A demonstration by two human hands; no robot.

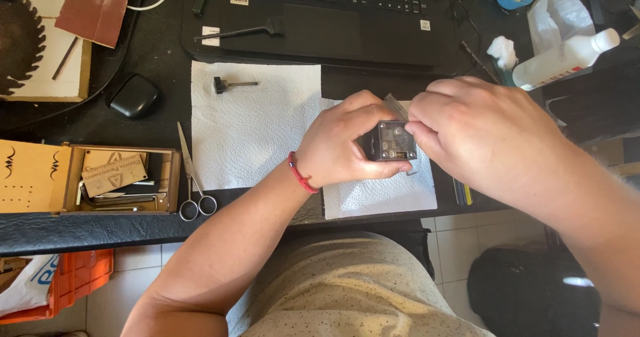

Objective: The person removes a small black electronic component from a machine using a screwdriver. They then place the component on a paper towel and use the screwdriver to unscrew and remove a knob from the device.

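My left hand grips a small dark boxy device with a clear face, holding it just above the white paper towels on the black desk. My right hand closes on the device's right side, and a thin grey metal tool sticks up from between its fingers behind the device. A red cord bracelet circles my left wrist. Which part of the device the tool touches is hidden by my fingers.
A black laptop sits at the back with a small brush on it. A black-headed bolt lies on the towel. Scissors, an open wooden box, a black case are left; a white bottle right.
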